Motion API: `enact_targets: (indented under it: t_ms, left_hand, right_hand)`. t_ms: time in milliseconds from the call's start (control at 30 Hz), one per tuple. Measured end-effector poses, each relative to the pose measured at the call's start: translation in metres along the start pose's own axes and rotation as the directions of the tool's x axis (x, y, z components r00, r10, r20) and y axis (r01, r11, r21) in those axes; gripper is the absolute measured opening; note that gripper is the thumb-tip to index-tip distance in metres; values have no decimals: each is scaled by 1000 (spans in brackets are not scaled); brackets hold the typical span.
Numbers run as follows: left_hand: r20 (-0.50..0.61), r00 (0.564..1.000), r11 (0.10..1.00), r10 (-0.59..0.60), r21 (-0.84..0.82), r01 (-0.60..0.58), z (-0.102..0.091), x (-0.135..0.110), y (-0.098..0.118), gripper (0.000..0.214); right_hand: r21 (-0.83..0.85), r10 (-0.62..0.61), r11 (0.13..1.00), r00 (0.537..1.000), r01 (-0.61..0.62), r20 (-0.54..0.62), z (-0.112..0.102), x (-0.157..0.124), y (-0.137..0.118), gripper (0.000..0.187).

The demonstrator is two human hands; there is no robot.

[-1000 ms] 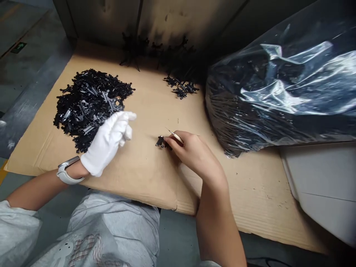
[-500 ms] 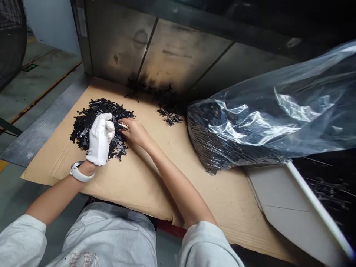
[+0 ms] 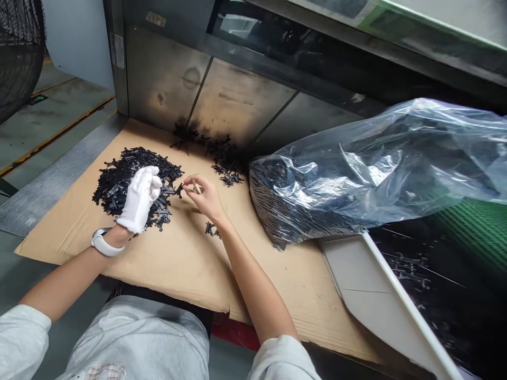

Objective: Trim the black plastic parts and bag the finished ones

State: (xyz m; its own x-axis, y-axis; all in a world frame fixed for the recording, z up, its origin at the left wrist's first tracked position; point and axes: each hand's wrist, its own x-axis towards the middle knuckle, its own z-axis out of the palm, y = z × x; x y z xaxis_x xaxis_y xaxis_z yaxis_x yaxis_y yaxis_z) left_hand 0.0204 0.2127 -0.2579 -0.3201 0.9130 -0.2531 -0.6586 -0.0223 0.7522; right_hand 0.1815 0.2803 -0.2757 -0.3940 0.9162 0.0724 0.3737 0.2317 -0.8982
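Note:
My left hand (image 3: pixel 139 194), in a white glove, rests over the front right of a heap of small black plastic parts (image 3: pixel 114 182). Its fingers are curled together, and whatever they may hold is hidden. Just right of the heap, my bare right hand (image 3: pixel 203 196) pinches one small black plastic part (image 3: pixel 179 190) between the fingertips. A short pale object (image 3: pixel 197 187), too small to identify, shows among the right fingers. A few loose black parts (image 3: pixel 212 229) lie on the cardboard (image 3: pixel 166 264) below my right hand.
Behind the cardboard stands a metal machine panel (image 3: pixel 237 100), with more black parts (image 3: pixel 227 169) near its foot. A large clear plastic bag (image 3: pixel 301 195) filled with black pieces sits at right. Beside it, a pale-edged chute (image 3: pixel 372 279) borders a green mesh surface (image 3: pixel 475 232).
My right hand has drawn away from the heap to the right, carrying a black part. The loose parts beneath it have come into sight. The camera view has shifted.

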Motion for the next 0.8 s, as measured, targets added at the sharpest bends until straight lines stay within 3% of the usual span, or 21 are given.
enact_targets:
  t_ms: [67, 100, 167, 233, 267, 333, 467, 567, 733, 800]
  left_hand:
    - [62, 990, 991, -129, -18, 130, 5, -7, -2, 10]
    - [119, 963, 969, -242, -24, 246, 10, -12, -4, 14]
    - [243, 850, 875, -468, -10, 484, 22, -25, -9, 21]
    - [329, 748, 793, -576, 5, 609, 36, -38, -16, 21]
    - [353, 737, 785, -577, -10, 619, 43, -44, -21, 18]
    - [362, 772, 809, -523, -75, 583, 54, -51, -31, 16]
    - [331, 842, 871, -426, -103, 480, 58, -47, -52, 15]
    - [356, 859, 916, -367, -24, 401, 48, -40, -64, 10]
    - [379, 861, 940, -339, 94, 328, 38, -37, -61, 22]
    - [400, 849, 938, -345, 139, 316, 38, -38, -56, 30]
  right_hand:
    - [74, 18, 997, 984, -5, -177, -7, -15, -14, 20]
    - [94, 29, 996, 964, -4, -264, -8, -25, -21, 22]
    - [96, 16, 995, 902, 29, -432, -9, -46, -31, 22]
    - [35, -48, 996, 819, 83, -572, -7, -66, -37, 17]
    - [-18, -96, 994, 781, 109, -618, -6, -76, -37, 13]
    - [-150, -220, 976, 726, 161, -652, -5, -92, -36, 5]
    - [-412, -483, 865, 702, 287, -524, -7, -110, -26, 14]
    - [-485, -555, 807, 714, 337, -427, -10, -113, -18, 18]
    - [-449, -550, 787, 812, 424, -196, -21, -109, -20, 15]
    - [-460, -518, 779, 851, 425, -91, -31, -106, -26, 34]
